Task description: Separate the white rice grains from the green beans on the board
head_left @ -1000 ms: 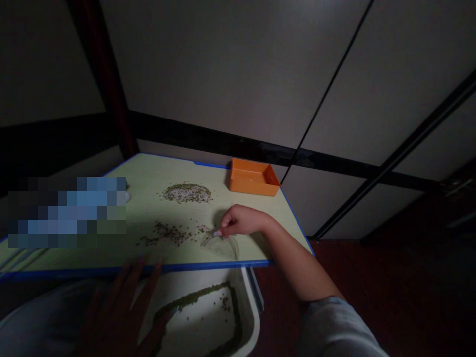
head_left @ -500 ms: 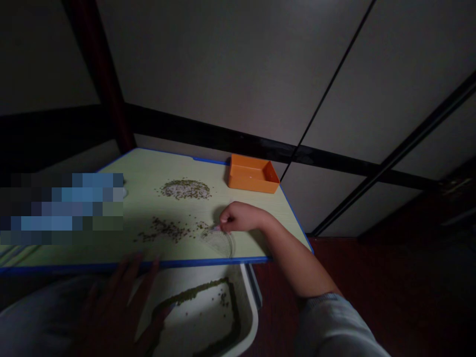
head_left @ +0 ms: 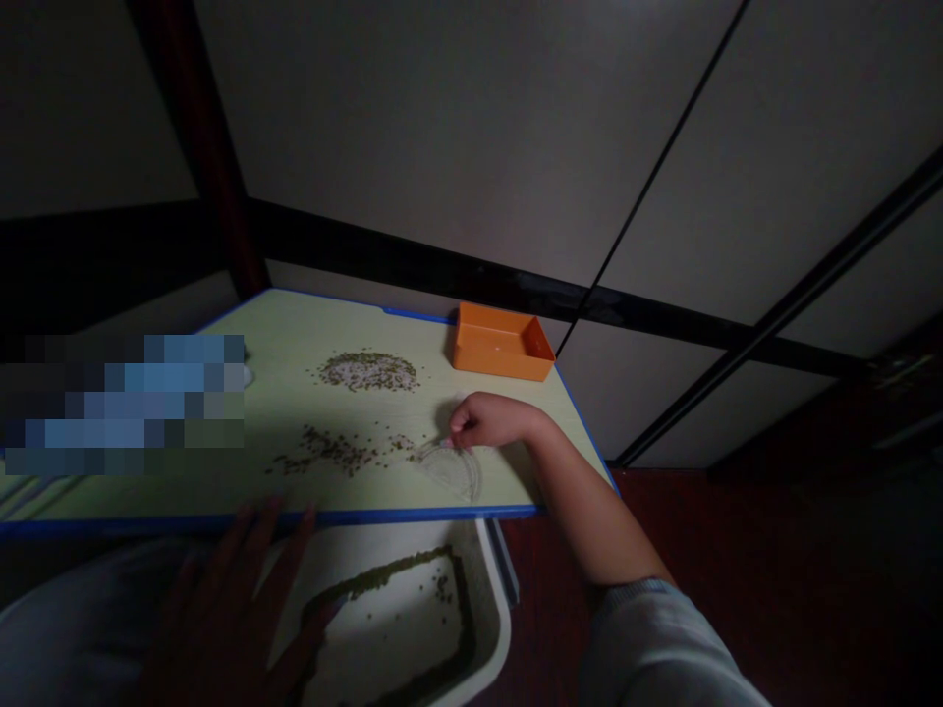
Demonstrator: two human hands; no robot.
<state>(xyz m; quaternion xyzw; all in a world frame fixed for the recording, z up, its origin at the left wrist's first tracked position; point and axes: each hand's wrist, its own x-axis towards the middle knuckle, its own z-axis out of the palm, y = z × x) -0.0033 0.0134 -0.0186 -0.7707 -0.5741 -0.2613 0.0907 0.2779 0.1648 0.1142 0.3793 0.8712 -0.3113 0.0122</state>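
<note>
My right hand (head_left: pixel 486 419) is closed in a pinch on a clear protractor (head_left: pixel 451 469), whose curved edge points toward the table's front. The protractor lies on or just above the table; I cannot tell which. Just left of it is a loose scatter of small dark green beans (head_left: pixel 335 454) with a few pale grains. Farther back lies a denser heap of beans and pale grains (head_left: pixel 368 371). My left hand (head_left: pixel 228 599) is dark, its fingers spread, over the white tub and near the table's front edge. It holds nothing that I can see.
An orange open box (head_left: pixel 501 344) stands at the back right corner of the pale green, blue-edged table (head_left: pixel 295 314). Below the front edge, a white tub (head_left: pixel 501 628) has green beans along its inner corners. Behind the table rise pale panels (head_left: pixel 442 137). A blurred patch covers the left.
My right hand has moved slightly to the right, dragging or carrying the protractor away from the bean scatter. A few grains lie where its left end was. My left hand stays in place.
</note>
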